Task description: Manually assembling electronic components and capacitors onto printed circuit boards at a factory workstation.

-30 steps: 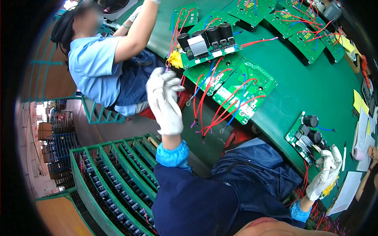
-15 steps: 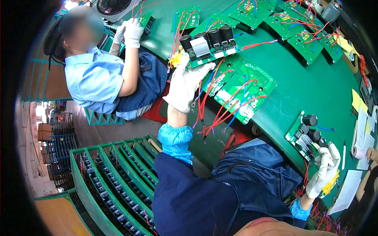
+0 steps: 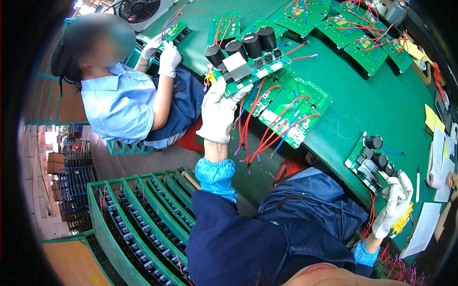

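My left hand (image 3: 218, 114), in a white glove, grips the near edge of a green circuit board (image 3: 232, 87) and holds it tilted above the table. Tall black capacitors (image 3: 252, 45) and a pale heat sink (image 3: 234, 61) stand on that board. Just right of it lies a flat board (image 3: 299, 114) with red and blue wires drooping over the table edge. At the right, my gloved right hand (image 3: 394, 202) has its fingers closed at the near corner of a smaller board (image 3: 355, 157) with black capacitors. Its fingertips are partly hidden.
Several wired boards (image 3: 300, 19) lie along the far side of the green table (image 3: 343, 105). A co-worker (image 3: 117, 97) sits at the left, handling another board (image 3: 175, 32). A slotted green rack (image 3: 107, 214) stands at lower left. Papers (image 3: 422, 229) and a white pen (image 3: 418, 186) lie far right.
The board in my left hand has tipped, showing more of the capacitor tops. My right hand has hardly moved. The co-worker's hands have come down and apart, onto a board.
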